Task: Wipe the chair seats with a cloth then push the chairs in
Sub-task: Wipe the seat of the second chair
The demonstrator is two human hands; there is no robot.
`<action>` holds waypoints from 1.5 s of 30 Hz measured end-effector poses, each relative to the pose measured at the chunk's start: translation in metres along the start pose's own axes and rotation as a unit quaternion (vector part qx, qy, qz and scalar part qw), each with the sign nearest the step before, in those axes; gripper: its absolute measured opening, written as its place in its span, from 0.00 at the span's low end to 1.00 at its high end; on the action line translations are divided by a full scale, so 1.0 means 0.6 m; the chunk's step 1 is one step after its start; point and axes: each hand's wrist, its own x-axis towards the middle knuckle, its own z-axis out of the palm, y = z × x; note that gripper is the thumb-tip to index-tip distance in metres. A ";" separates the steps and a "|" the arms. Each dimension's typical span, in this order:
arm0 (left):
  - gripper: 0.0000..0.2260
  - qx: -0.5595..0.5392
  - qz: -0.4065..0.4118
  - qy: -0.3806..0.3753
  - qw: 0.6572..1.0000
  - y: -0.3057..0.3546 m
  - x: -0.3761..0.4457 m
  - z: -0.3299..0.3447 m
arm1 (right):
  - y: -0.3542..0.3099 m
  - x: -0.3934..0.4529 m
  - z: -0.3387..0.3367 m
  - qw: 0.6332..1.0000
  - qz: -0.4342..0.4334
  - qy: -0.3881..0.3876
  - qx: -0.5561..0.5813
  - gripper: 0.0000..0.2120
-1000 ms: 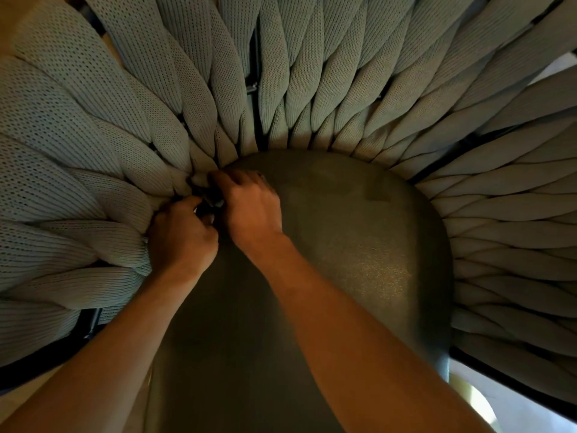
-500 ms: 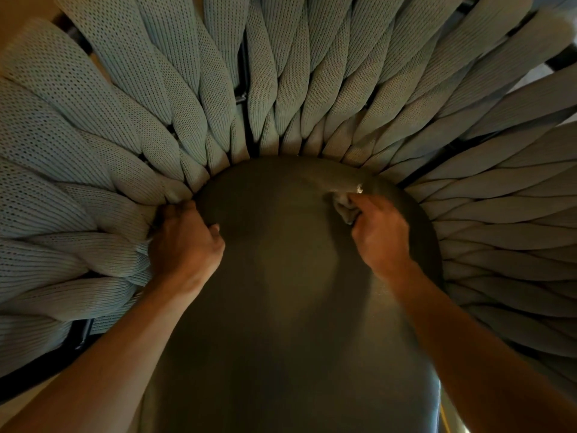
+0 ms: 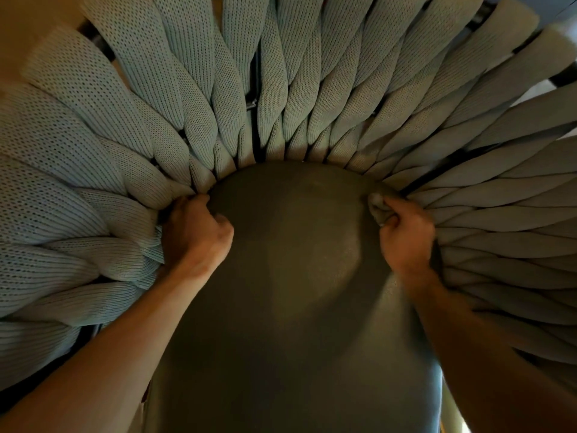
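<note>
A dark grey chair seat [image 3: 293, 276] fills the middle of the head view. Thick grey-green knitted straps [image 3: 175, 98] fan out around its back edge. My right hand [image 3: 406, 239] is closed on a small bunched grey cloth [image 3: 379, 206], pressed to the seat's right back edge where the straps meet it. My left hand [image 3: 193, 232] is curled into a fist at the seat's left back edge, fingers tucked against the straps; whether it holds a strap I cannot tell.
The woven backrest [image 3: 468, 126] curves around three sides of the seat, with dark frame bars [image 3: 562, 75] showing between straps. Pale floor [image 3: 18, 23] shows at the top left and a light strip [image 3: 449, 414] at the bottom right.
My right hand has slid with the cloth from beside my left hand across the seat's back edge to the far right. My left hand stayed at the left edge.
</note>
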 end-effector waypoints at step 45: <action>0.45 0.139 0.130 -0.160 0.969 -0.021 -0.142 0.024 | -0.004 -0.002 -0.098 0.962 0.189 -0.101 0.168 0.10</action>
